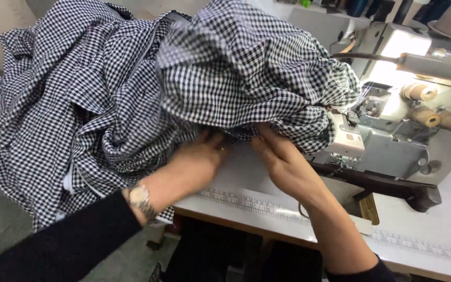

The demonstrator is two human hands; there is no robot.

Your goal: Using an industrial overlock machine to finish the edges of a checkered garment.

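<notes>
A big heap of black-and-white checked fabric (131, 89) covers the left and middle of the white sewing table (246, 180). My left hand (197, 162), with a wristwatch (141, 199) on its wrist, lies flat against the lower fold of the cloth, fingers tucked under it. My right hand (283, 162) reaches under the bunched edge of the fabric next to the sewing machine (398, 125), its fingertips hidden in the cloth. Whether either hand pinches the fabric is hidden.
The grey overlock machine stands at the right with thread spools (434, 112) and a lit lamp arm (434, 65). A measuring tape strip (246, 202) runs along the table's front edge. The fabric hangs over the table's left side towards the floor.
</notes>
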